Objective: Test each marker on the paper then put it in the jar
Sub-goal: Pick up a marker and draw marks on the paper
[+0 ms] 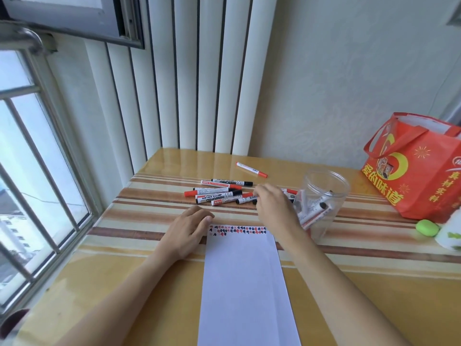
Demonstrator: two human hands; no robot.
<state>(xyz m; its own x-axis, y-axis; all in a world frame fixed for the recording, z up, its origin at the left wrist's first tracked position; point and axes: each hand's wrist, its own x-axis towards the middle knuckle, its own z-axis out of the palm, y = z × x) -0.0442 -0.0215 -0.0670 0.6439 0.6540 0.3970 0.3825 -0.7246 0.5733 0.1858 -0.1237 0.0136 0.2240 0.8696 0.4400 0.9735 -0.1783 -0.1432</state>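
Reaching over the marker pile (219,193), a person's right hand (274,208) hovers at its near edge, fingers curled down among the pens; whether they have closed on one cannot be told from this angle. The left hand (189,228) lies flat and relaxed on the table (124,283), fingertips touching the top-left corner of the paper (244,283), apparently steadying it. A row of red and black test marks (238,230) runs along the sheet's far edge (the rest is blank). Just right of the hand stands the clear jar (324,196), several markers already inside. One red marker (251,169) lies apart, farther back. The step in hand looks like picking the next marker; uncapping and a scribble below the row should follow.
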